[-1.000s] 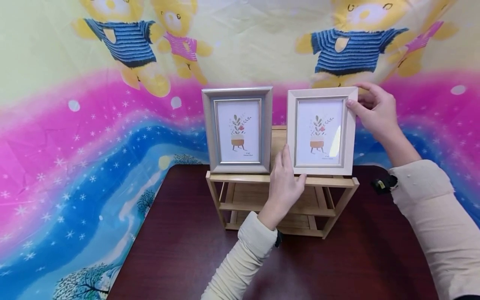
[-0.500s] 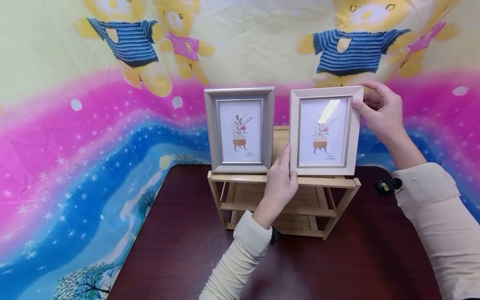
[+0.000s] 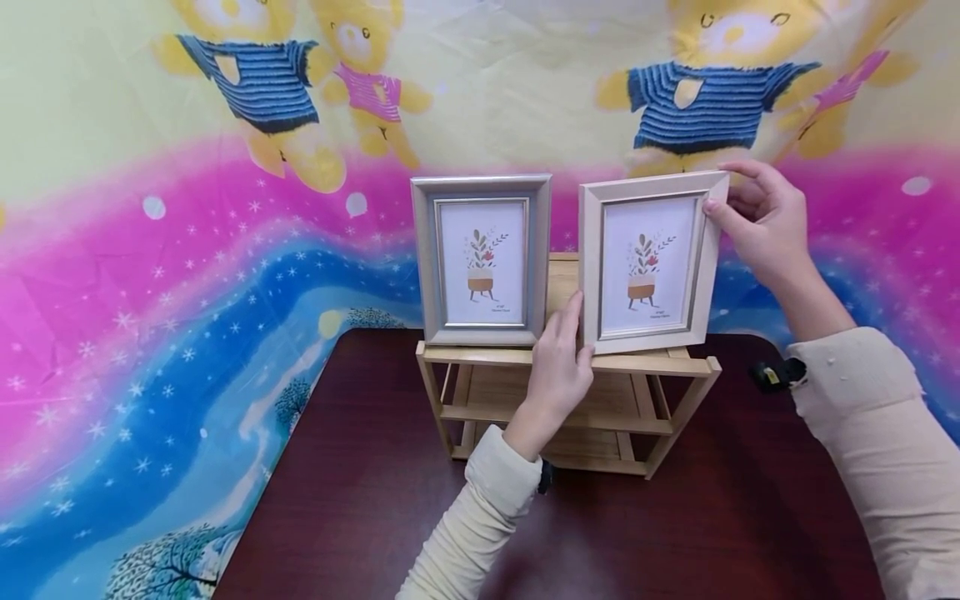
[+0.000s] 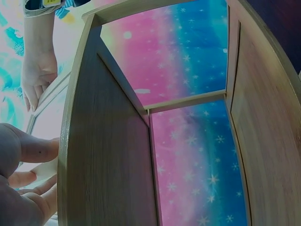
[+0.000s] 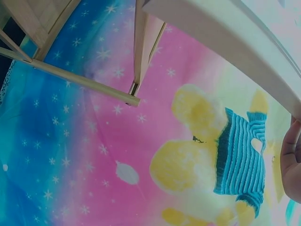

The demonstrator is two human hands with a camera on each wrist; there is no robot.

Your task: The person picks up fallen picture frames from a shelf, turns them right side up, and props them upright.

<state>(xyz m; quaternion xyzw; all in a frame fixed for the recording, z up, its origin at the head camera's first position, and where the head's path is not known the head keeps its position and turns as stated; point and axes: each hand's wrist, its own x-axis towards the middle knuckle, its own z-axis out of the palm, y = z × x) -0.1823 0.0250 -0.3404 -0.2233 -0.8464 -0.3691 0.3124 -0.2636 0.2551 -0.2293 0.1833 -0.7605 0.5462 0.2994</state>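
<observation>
A white picture frame (image 3: 652, 340) with a potted-plant print stands on the top of a small wooden rack (image 3: 622, 364), turned slightly and tilted. My right hand (image 3: 765, 212) pinches its upper right corner, thumb on the front. At its lower left corner my left hand (image 3: 557, 367) holds the frame, with fingers along the left edge and thumb by the bottom. Left of it a grey picture frame (image 3: 481, 336) with the same print stands upright on the rack, apart from the white one. In the left wrist view my left fingers (image 4: 40, 149) lie beside the rack's top board (image 4: 108, 141).
The rack's lower shelves (image 3: 555, 396) show beneath the frames. It stands on a dark reddish-brown table (image 3: 360, 500). Behind hangs a cloth backdrop (image 3: 487, 92) printed with bears and snowflakes.
The white frame has shifted a little right and now tilts, its right side higher. My right hand has moved slightly right; my left thumb has drawn in toward the frame's lower left corner.
</observation>
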